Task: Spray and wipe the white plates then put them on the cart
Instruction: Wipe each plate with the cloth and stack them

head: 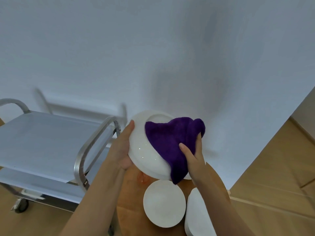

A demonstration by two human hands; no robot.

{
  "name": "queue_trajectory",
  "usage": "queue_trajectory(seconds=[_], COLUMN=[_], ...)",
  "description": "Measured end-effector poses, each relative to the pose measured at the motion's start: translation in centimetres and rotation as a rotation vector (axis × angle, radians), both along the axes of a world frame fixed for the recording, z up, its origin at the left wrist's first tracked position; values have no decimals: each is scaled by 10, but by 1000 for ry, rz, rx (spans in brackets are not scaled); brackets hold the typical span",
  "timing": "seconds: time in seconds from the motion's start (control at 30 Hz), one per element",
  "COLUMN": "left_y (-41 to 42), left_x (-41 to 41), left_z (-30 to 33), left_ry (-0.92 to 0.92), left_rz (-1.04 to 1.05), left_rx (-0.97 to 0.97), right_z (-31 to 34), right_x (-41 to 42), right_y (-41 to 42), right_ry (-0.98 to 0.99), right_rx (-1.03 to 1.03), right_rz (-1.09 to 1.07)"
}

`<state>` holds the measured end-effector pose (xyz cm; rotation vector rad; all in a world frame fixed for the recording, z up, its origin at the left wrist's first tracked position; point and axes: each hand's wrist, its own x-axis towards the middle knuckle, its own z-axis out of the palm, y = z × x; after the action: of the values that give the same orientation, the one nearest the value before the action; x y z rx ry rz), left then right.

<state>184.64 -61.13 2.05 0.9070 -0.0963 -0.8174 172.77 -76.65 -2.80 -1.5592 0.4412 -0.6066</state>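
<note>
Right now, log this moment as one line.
step: wiping | left hand: holds white plate | right hand: grips purple cloth on plate | cart: no plates visible

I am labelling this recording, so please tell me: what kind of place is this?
Probably a plain indoor workroom set up for dish cleaning, not a furnished kitchen. A steel cart stands by a bare white wall, and white plates lie on a small round wooden table.

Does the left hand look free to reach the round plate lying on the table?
Probably not yet: the left hand holds the plate being wiped, though nothing stands over the round plate below.
</note>
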Motion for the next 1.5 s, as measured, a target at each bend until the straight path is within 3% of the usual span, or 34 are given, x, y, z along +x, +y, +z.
queue_trajectory(seconds=[0.2, 0.33, 0.43, 0.5, 0.57, 0.67, 0.77, 0.87, 0.93, 1.2, 1.33, 1.5], left_y=[-29, -43, -41, -38, -36, -31, -22, -10, -4, -6, -8, -2], left_x=[-32, -52, -54, -55, -56, -55, -48, -37, -32, -39, -35, -24], left_z=[-1, -9, -11, -13, -16, -13, -8, -14, -17, -24, -25, -41], left_ry=[110, -131, -329, -394, -325, -88, 61, -12, -87, -450, -447, -327], left_rz=[158, 138, 123, 101, 108, 86, 18, -12, -36, -71, -32, -25], left_rx=[-90, 122, 216, 244, 237, 46, -120, -127, -95, 290, 316, 351], right_z=[-5, -3, -3, -7, -11, -20, -22, -34, -33, -14, -15, -48], right_x=[10, 20, 22, 19, 15, 6, -3, -8, -7, 21, 4, -12], right_y=[37, 69, 74, 77, 77, 67, 55, 34, 22, 16, 35, 44], right_ry=[59, 34, -17, -36, -23, -11, 27, 67, 79, 151, 171, 203], right_rx=[-184, -208, -121, -169, -289, -485, -547, -545, -391, -311, -217, -314], right_rz=[-180, -258, -226, -221, -241, -210, -188, -110, -67, -55, 116, 187])
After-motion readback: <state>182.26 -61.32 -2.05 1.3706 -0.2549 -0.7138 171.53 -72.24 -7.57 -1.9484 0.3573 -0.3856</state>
